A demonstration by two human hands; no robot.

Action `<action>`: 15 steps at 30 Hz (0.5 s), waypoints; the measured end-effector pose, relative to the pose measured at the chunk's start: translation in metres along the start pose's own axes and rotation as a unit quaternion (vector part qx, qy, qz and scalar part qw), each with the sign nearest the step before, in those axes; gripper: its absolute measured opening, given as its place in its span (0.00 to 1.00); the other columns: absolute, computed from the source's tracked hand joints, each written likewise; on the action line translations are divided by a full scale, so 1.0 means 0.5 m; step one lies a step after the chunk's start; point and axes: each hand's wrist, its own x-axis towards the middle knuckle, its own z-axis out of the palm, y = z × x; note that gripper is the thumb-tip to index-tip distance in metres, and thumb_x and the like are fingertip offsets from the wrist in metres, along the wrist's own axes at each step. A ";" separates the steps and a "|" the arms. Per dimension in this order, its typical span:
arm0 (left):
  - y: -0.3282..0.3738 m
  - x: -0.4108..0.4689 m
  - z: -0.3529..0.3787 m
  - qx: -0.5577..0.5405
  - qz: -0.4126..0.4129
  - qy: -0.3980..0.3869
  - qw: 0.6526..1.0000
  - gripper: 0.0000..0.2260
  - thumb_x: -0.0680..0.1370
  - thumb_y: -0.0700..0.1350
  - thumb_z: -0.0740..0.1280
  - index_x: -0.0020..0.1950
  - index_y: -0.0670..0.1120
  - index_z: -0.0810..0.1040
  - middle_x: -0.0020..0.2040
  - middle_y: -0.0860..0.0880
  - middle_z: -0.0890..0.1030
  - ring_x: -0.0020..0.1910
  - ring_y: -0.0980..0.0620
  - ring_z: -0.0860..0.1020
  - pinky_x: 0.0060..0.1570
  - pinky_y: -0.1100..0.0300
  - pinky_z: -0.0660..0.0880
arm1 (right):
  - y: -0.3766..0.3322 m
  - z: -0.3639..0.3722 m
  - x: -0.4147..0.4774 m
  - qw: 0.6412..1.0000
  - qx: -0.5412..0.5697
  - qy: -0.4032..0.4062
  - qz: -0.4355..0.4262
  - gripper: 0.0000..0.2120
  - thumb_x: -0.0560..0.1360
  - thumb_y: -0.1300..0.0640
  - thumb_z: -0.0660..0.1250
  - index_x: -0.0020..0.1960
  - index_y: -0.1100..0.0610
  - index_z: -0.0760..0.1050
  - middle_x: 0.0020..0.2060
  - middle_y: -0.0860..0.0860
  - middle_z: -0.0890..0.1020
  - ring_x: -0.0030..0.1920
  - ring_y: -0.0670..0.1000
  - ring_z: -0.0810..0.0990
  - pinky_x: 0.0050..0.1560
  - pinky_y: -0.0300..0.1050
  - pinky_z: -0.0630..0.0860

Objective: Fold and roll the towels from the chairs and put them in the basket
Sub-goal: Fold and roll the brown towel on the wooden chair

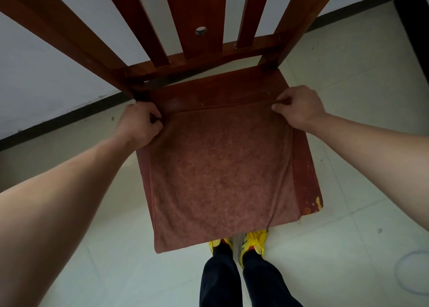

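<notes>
Rust-brown towel spread on the seat of a wooden chair, held at both far corners.

The towel is a terry cloth lying flat, with soft creases along its right side. Its long axis runs from the chair back toward the person. The far hem lies parallel to the backrest and short of it, and the near end hangs over the seat's front edge. The left hand grips the far left corner with curled fingers. The right hand pinches the far right corner between thumb and fingers. Yellow shoes stand on the pale floor beside the hanging end.
</notes>
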 end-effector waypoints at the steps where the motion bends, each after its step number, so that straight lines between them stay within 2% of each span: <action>1: -0.002 -0.006 -0.001 -0.003 0.005 0.003 1.000 0.06 0.76 0.40 0.65 0.52 0.45 0.78 0.52 0.44 0.79 0.48 0.46 0.76 0.46 0.54 0.73 | 0.005 -0.003 -0.005 1.000 0.017 0.008 0.003 0.12 0.75 0.53 0.69 0.56 0.57 0.80 0.54 0.54 0.81 0.56 0.54 0.78 0.54 0.44 0.72; 5: -0.007 -0.042 -0.011 -0.117 -0.051 0.059 0.990 0.04 0.79 0.40 0.63 0.49 0.46 0.77 0.46 0.46 0.79 0.41 0.48 0.77 0.39 0.57 0.72 | 0.015 -0.012 -0.036 0.993 0.102 0.051 0.015 0.12 0.77 0.52 0.68 0.55 0.58 0.80 0.49 0.51 0.80 0.52 0.52 0.78 0.51 0.40 0.70; 8: 0.000 -0.043 -0.021 -0.147 -0.077 0.099 0.981 0.03 0.80 0.42 0.64 0.48 0.45 0.77 0.43 0.46 0.80 0.37 0.49 0.78 0.38 0.56 0.74 | 0.007 -0.011 -0.030 0.993 0.092 0.074 0.024 0.13 0.77 0.51 0.67 0.56 0.58 0.80 0.52 0.54 0.82 0.53 0.54 0.79 0.49 0.39 0.68; 11: 0.003 -0.019 -0.019 -0.192 -0.140 0.158 0.958 0.05 0.78 0.45 0.67 0.50 0.45 0.80 0.47 0.42 0.82 0.43 0.42 0.81 0.47 0.49 0.79 | -0.004 -0.009 -0.007 0.993 0.073 0.078 0.047 0.16 0.77 0.49 0.67 0.59 0.57 0.79 0.55 0.55 0.82 0.56 0.55 0.79 0.49 0.39 0.68; 13: 0.003 -0.007 -0.007 -0.239 -0.185 0.167 0.938 0.03 0.76 0.45 0.69 0.48 0.47 0.78 0.50 0.43 0.82 0.46 0.42 0.81 0.50 0.47 0.79 | -0.005 -0.004 0.006 0.993 0.081 0.067 0.060 0.16 0.76 0.49 0.68 0.60 0.56 0.79 0.56 0.55 0.81 0.57 0.55 0.79 0.50 0.39 0.70; 15: -0.001 -0.012 0.007 -0.259 -0.213 0.161 0.928 0.07 0.76 0.47 0.70 0.51 0.47 0.77 0.54 0.45 0.81 0.48 0.44 0.80 0.51 0.48 0.79 | -0.002 -0.001 -0.002 0.990 0.101 0.064 0.074 0.18 0.75 0.47 0.69 0.61 0.55 0.77 0.56 0.53 0.80 0.57 0.54 0.78 0.52 0.41 0.72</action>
